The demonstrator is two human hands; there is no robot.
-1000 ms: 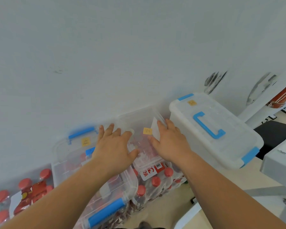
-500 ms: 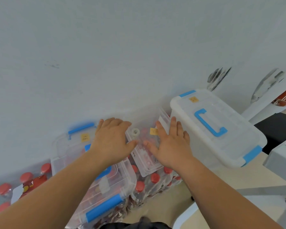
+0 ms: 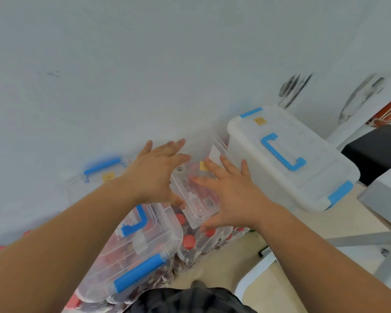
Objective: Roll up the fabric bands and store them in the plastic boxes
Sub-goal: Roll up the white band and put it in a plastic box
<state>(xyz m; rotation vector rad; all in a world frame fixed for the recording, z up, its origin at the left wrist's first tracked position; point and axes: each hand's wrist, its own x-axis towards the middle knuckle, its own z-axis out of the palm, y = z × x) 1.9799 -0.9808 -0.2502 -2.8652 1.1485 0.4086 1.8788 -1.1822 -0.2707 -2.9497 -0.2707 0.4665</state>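
Pressed between two flat palms just left of the large milky-white lidded plastic box with the blue handle (image 3: pixel 312 181): a small clear rectangular plastic box (image 3: pixel 198 201), tilted, long axis running from the body toward the wall. Flat on its side away from the white box, the spread left hand (image 3: pixel 158 175); on the nearer side, the straight-fingered right hand (image 3: pixel 231 195), both equally close. Probably calls for a two-palm squeeze and lift; cannot tell whether the reddish contents are fabric bands.

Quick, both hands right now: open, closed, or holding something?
Left hand: open, fingers straight, at the left side of the small clear box.
Right hand: open, fingers straight, at the box's right side.
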